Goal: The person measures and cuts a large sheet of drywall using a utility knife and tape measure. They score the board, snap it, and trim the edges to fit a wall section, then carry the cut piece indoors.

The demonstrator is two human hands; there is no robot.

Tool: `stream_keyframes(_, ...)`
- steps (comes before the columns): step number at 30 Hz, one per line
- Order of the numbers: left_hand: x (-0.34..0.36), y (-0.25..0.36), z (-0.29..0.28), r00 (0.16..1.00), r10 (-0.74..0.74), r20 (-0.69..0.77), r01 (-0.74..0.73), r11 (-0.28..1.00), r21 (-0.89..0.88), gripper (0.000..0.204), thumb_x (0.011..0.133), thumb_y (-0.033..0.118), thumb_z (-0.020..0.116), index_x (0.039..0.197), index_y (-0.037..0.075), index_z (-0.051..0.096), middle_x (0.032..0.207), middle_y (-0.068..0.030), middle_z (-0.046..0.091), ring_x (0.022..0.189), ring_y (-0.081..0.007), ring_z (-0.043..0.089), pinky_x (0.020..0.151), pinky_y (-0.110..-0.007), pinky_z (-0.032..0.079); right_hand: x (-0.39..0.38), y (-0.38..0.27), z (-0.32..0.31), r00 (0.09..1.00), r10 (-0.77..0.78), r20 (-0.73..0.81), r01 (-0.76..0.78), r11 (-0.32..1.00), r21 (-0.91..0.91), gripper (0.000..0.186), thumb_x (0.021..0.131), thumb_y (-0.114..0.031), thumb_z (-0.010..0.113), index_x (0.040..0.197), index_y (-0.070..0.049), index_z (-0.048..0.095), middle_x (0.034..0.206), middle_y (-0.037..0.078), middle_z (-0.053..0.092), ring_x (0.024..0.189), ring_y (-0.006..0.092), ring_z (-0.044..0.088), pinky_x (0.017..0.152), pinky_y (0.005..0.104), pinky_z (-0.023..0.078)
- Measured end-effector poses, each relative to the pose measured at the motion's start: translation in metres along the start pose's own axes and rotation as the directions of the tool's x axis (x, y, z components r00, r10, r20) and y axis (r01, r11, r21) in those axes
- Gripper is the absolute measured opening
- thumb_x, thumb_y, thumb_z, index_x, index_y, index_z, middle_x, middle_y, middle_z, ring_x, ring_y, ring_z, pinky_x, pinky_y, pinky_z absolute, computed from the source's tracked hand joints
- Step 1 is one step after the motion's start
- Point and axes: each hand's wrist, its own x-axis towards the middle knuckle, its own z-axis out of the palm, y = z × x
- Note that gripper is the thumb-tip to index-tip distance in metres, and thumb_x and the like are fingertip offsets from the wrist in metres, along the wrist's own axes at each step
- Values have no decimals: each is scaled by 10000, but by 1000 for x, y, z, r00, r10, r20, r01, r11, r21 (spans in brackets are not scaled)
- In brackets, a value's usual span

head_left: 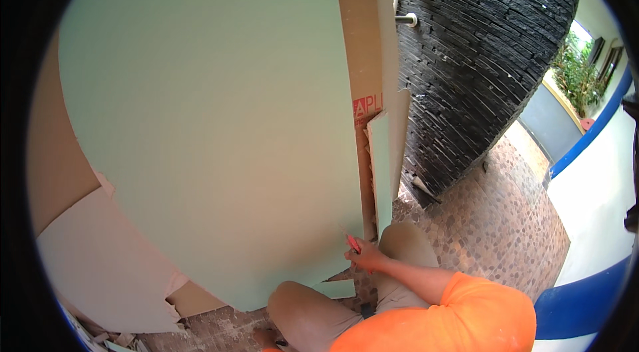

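While the right hand (367, 257) is gripping a red cutter (353, 243), its long axis slanting forward-left, the green board (219, 119) is spreading ahead and left of that grip, its right edge near the hand, the left hand not showing.

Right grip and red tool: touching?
Touching. The head view shows the right grip closed around the red tool, its front end sticking out.
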Motion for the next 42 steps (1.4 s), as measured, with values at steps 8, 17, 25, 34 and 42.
stream_keyframes(8, 1, 38, 2, 998, 56, 14, -57, 996, 63, 833, 697, 320, 895, 1373, 12, 519, 1365, -203, 579, 1276, -368, 571, 1090, -442, 476, 1, 8, 13, 999, 49, -6, -49, 996, 69, 542, 979, -312, 669, 1403, -19, 499, 937, 60, 679, 695, 128, 666, 598, 311, 582)
stream_keyframes(17, -4, 37, -2, 996, 86, 17, -88, 991, 96, 794, 706, 313, 892, 1355, 23, 539, 1355, -203, 582, 1269, -369, 574, 1085, -446, 478, 7, 14, 11, 999, 22, -38, -19, 996, 87, 525, 964, -284, 672, 1379, 6, 532, 919, 68, 687, 682, 131, 665, 587, 298, 556)
stream_keyframes(25, -5, 25, 12, 996, 87, 15, -88, 993, 83, 759, 714, 308, 888, 1339, 33, 556, 1346, -203, 585, 1262, -369, 576, 1081, -449, 480, 13, 18, 11, 996, -71, -46, 73, 996, 56, 473, 963, -277, 687, 1333, -3, 580, 918, 62, 693, 691, 115, 649, 645, 302, 546)
stream_keyframes(34, 0, 21, 14, 991, 119, 57, -121, 992, 28, 720, 723, 301, 885, 1321, 45, 576, 1335, -203, 588, 1255, -370, 579, 1076, -453, 483, 16, 34, 25, 988, -134, -78, 132, 991, -33, 419, 991, -267, 663, 1337, -42, 589, 914, 55, 687, 678, 107, 625, 636, 284, 538)
stream_keyframes(42, -31, -6, 15, 996, 78, -31, -81, 992, -94, 474, 859, 164, 758, 1310, 116, 618, 1362, -187, 551, 1286, -385, 550, 1042, -467, 507, 17, 27, 24, 998, -32, 58, 34, 999, -27, 423, 1024, -206, 613, 1392, -16, 525, 922, 88, 702, 606, 128, 633, 533, 271, 518)
